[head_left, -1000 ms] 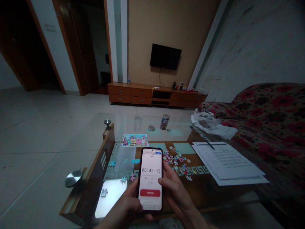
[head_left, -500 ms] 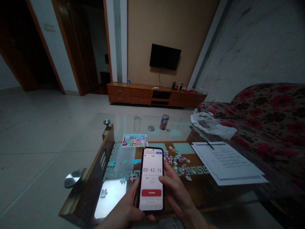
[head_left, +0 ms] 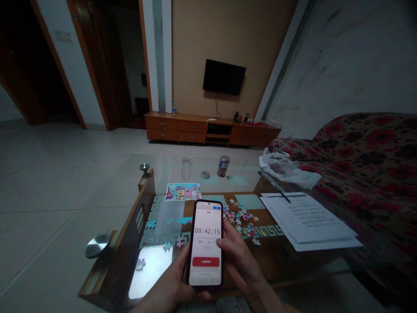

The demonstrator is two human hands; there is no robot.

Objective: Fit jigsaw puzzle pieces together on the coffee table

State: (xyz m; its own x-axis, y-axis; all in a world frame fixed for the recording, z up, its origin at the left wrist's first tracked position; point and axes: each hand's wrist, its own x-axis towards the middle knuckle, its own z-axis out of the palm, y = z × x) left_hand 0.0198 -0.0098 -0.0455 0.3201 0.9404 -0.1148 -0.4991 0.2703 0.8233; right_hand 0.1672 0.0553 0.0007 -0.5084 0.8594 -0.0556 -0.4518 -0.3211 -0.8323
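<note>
Left hand [head_left: 171, 278] grasps smartphone [head_left: 205, 243] showing timer 00:42:15, right hand [head_left: 243, 269] against its edge, grip unclear, both held above glass coffee table [head_left: 198, 165] and scattered jigsaw pieces [head_left: 239, 217]; step in hand appears to be timer reading.

You have, ahead: one tan wall [head_left: 192, 43] with a black wall-mounted TV [head_left: 224, 77]; below it, one long wooden cabinet [head_left: 208, 134] with drawers and a water bottle [head_left: 173, 108]. To your right: one scuffed white wall [head_left: 352, 56] and one red-floral sofa [head_left: 368, 161]. To your left: one wooden door [head_left: 94, 65] and one dark doorway [head_left: 19, 56]. Underfoot: pale tile floor [head_left: 58, 182]. Light: dim throughout.
</note>
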